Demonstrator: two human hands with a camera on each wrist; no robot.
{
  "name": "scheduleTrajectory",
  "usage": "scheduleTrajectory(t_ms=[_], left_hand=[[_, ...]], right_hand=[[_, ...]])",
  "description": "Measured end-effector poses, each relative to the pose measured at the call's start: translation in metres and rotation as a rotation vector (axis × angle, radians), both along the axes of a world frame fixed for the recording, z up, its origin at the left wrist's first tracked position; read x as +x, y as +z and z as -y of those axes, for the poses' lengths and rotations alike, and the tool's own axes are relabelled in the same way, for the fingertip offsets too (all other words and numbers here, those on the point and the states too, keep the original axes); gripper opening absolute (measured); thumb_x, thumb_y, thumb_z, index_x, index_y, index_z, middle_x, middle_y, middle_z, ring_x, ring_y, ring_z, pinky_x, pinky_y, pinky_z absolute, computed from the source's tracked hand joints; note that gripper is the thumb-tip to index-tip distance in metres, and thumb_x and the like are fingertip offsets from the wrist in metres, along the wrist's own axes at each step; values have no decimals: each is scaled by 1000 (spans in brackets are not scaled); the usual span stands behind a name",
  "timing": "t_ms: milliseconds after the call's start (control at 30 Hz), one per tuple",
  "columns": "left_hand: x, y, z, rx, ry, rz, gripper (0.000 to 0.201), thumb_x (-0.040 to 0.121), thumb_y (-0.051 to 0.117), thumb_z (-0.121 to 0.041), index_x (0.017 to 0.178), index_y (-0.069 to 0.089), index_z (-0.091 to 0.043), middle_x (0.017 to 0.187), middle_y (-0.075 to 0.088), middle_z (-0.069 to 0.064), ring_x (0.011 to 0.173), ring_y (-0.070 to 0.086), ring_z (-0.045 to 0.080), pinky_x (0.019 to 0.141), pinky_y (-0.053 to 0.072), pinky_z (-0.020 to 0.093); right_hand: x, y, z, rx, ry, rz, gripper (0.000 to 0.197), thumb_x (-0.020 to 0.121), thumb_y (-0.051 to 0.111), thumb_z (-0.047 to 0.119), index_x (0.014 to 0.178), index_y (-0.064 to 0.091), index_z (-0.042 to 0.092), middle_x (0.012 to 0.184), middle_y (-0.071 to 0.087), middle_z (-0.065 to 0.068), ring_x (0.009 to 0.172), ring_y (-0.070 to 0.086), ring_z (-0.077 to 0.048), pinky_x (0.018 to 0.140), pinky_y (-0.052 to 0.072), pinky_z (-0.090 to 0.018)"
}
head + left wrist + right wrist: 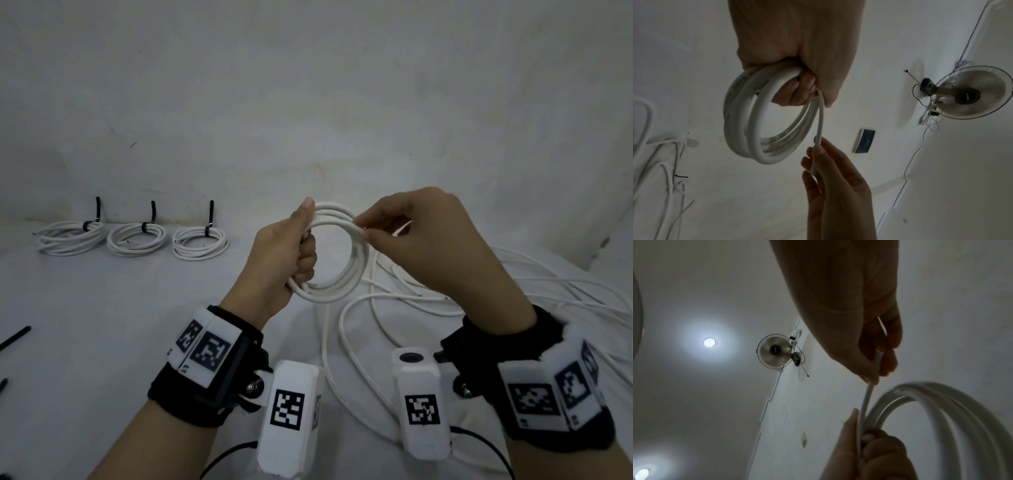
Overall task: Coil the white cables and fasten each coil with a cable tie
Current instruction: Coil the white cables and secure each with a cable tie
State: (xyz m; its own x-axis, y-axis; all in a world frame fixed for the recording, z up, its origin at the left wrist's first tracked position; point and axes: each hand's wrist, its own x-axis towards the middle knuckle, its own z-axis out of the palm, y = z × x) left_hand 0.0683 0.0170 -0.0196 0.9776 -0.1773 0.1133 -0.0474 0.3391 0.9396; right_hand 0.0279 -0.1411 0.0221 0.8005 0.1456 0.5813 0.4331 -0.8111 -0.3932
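The fingers [308, 253] of the left hand [284, 260] were curled tight round one side of a white coil [337, 250] held up above the sheeted table [120, 325], thumb laid along the top turns. The right hand [421, 240] pinched the cable's free end [819, 138] between thumb and fingertips just beside the coil's upper right; the wrist views showed that end running straight from the left fist to the right fingers, so the last turn looked nearly laid in.

At the back left of the table lay 3 finished coils [137, 238], side by side, each cinched by a black cable tie [147, 226] with its tail standing up. The coil in hand was therefore the 4th, and it carried no tie yet.

More loose white cable [513, 291] sprawled across the right side of the table, under and beyond the right hand; how many separate lengths that was could not be told. 2 dark strips [15, 337] at the left edge were probably spare ties.

By my judgement, the job was well under way: 3 coils done, 1 wound but unfastened, and at least 1 more tangle left
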Motion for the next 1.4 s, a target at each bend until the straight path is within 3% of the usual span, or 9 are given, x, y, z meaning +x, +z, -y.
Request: scheduleTrajectory(t_ms=[100, 267, 433, 767, 900, 1033, 1167, 1333, 1400], left_hand=[[1, 0, -1, -8, 0, 9, 44, 90, 49, -49, 63, 31, -20, 48, 21, -7, 35, 18, 6, 33, 19, 15], [2, -2, 0, -8, -25, -7, 49, 91, 40, -56, 63, 35, -16, 47, 22, -7, 34, 19, 5, 33, 20, 15], [3, -2, 1, -39, -54, -29, 51, 90, 36, -60, 62, 31, -18, 45, 20, -7, 33, 18, 5, 33, 18, 16], [5, -3, -2, -41, -43, -35, 51, 94, 33, -57, 62, 29, -18, 45, 20, -6, 33, 18, 5, 32, 19, 17], [4, -3, -2, -48, -78, -49, 51, 93, 35, -58, 61, 29, -18, 44, 20, -7, 33, 18, 5, 32, 19, 16], [1, -1, -1, -29, -124, -44, 47, 84, 46, -57, 61, 28, -21, 46, 18, -7, 33, 17, 4, 32, 18, 16], [-2, -1, 1, 31, -144, -27, 41, 91, 52, -39, 63, 26, -22, 48, 17, -7, 33, 16, 4, 33, 16, 14], [-2, -3, 1, 84, -163, 7, 41, 96, 47, -25, 59, 29, -20, 45, 20, -7, 34, 17, 5, 34, 16, 15], [-3, -3, 3, 92, -161, 16, 42, 96, 48, -25, 58, 30, -19, 45, 20, -7, 35, 16, 5, 35, 15, 15]], right_hand=[[-2, 2, 2, 97, 27, -108, 13, 79, 71, 11, 85, 75, 21, 65, 65, 13, 59, 57, 5, 56, 38, -3], [-5, 1, -5, 243, 81, -191, 10, 78, 75, 12, 82, 71, 20, 70, 69, 1, 60, 62, -7, 64, 49, -16], [4, -8, -15, 300, 28, -60, 17, 77, 75, 11, 74, 67, 25, 61, 62, 13, 57, 59, 2, 58, 45, -7], [24, -33, -25, 282, -33, 121, 13, 68, 81, 7, 73, 70, 13, 63, 63, 8, 65, 61, -3, 61, 48, -13], [28, -37, -21, 154, -48, 240, 22, 63, 85, 15, 76, 67, 12, 88, 47, 2, 76, 46, -7, 66, 38, -7], [28, -30, -13, 191, 39, 113, 29, 66, 84, 14, 81, 59, 17, 105, 50, 3, 88, 56, -10, 73, 41, -4], [27, -29, -10, 313, 111, -93, 45, 72, 79, 7, 100, 46, 19, 88, 61, 2, 63, 61, -7, 55, 47, -13], [28, -26, -5, 214, 117, -116, 42, 67, 79, 4, 95, 55, 24, 75, 60, 4, 63, 56, -6, 58, 43, -13], [27, -25, -4, 192, 131, -128, 39, 68, 76, 1, 93, 57, 23, 75, 62, 1, 69, 62, -11, 64, 49, -22]])
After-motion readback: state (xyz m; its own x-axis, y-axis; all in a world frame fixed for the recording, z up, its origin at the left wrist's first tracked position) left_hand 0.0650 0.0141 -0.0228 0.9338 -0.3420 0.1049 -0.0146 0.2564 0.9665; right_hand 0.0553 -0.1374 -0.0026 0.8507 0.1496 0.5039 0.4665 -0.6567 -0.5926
